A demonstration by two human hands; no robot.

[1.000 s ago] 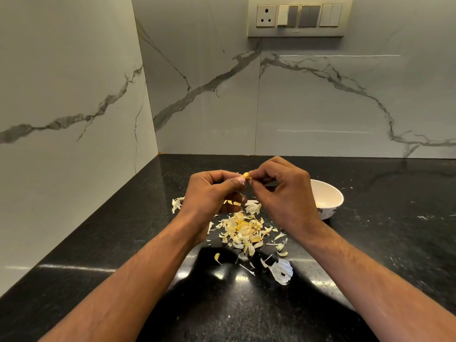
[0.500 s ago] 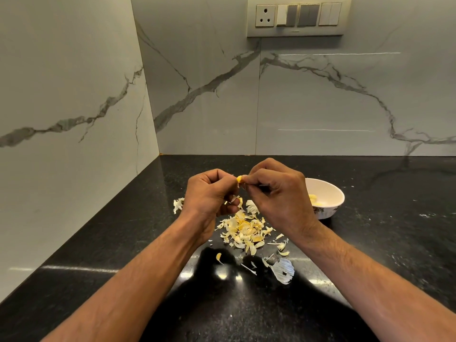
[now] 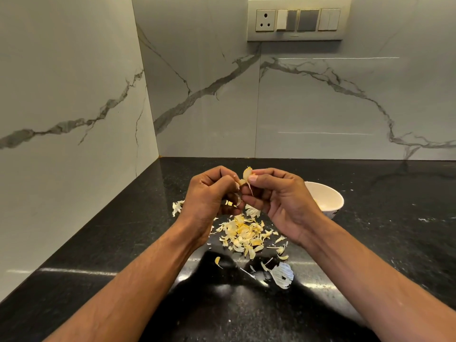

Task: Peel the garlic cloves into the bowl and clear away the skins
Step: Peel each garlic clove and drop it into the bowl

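text check | nothing readable anywhere tbh | switch plate (image 3: pixel 299 19) on the wall: no lettering or brand I can make out | bowl (image 3: pixel 332 202) below it, to the right: dark marks near its base, too small to read

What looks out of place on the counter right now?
Mostly the garlic skins, heaped loose on the black counter, with stray flakes nearer the camera and far left. The white bowl sits upright; nothing spilled.
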